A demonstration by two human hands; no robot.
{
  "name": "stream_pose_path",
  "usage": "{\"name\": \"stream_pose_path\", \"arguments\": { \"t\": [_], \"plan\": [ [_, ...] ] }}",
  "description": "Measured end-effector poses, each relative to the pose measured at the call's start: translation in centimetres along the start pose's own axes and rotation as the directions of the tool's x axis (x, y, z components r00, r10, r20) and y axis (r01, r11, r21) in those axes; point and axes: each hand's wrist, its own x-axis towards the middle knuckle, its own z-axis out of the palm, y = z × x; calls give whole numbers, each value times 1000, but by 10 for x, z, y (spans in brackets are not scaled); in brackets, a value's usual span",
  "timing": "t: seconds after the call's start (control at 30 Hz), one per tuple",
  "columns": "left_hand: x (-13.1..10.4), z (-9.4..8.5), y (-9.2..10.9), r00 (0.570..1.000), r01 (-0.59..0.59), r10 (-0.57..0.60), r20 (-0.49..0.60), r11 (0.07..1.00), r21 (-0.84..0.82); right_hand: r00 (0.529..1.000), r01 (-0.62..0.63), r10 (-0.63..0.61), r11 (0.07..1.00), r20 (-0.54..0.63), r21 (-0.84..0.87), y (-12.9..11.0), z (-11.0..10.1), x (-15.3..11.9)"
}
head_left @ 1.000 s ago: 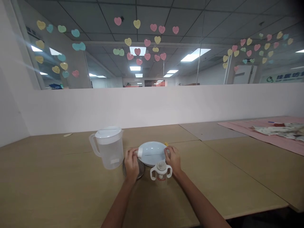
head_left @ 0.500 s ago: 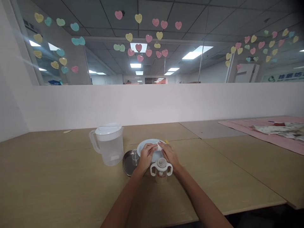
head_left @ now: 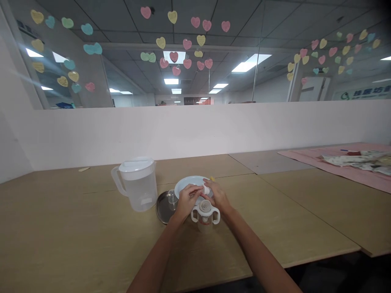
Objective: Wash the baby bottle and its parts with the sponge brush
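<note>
Both hands meet above a pale blue-white basin (head_left: 182,184). Between them is a small white rounded piece (head_left: 206,190), whose exact kind I cannot make out. My right hand (head_left: 218,196) is closed around it from the right. My left hand (head_left: 187,199) has its fingers pinched together against its left side. Just in front of the hands, a clear two-handled cup (head_left: 205,219) with white handles and a ringed top stands upright. To the left, a small clear cup (head_left: 172,197) sits on a round metal tray (head_left: 162,209).
A translucent lidded pitcher (head_left: 141,187) stands left of the tray. Something yellow (head_left: 212,178) shows at the basin's far rim. A pink cloth (head_left: 305,156) with patterned fabric (head_left: 351,161) on it lies far right. A white wall (head_left: 171,132) bounds the table's back.
The fingers of my right hand have shifted, and more of the white piece shows between the hands. The camera view has moved slightly; the cup, pitcher and tray stay put.
</note>
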Motion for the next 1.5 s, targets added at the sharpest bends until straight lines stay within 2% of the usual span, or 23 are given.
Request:
{"name": "stream_pose_path", "arguments": {
  "t": [0.17,0.37,0.53,0.8,1.07,1.27,1.37,1.43,1.5],
  "plan": [
    [-2,-1,15,996,-90,93,-8,985,146,979,184,-197,964,-46,-192,0,-10,4],
    [-3,-1,27,985,-154,169,-43,960,233,908,334,-400,872,-127,-357,-1,-17,9],
    [-5,-2,30,984,-175,181,-2,954,244,881,387,-463,824,-96,-415,4,-20,6],
    [-9,1,37,981,-193,195,24,934,300,871,404,-480,820,-102,-406,14,-21,1],
    [-11,-1,43,976,-215,215,35,930,299,879,365,-453,840,-148,-400,17,-22,0],
    [-12,3,39,975,-219,220,34,928,301,892,317,-407,875,-199,-366,9,-19,-4],
    [-13,1,37,977,-199,211,-20,948,246,904,211,-325,904,-277,-372,6,-18,-6],
    [-17,-3,36,976,-194,209,-64,961,196,894,98,-251,918,-371,-385,5,-19,-6],
    [-23,-7,35,964,-242,258,-60,950,199,874,-14,-185,914,-449,-405,5,-21,-5]
  ]
}}
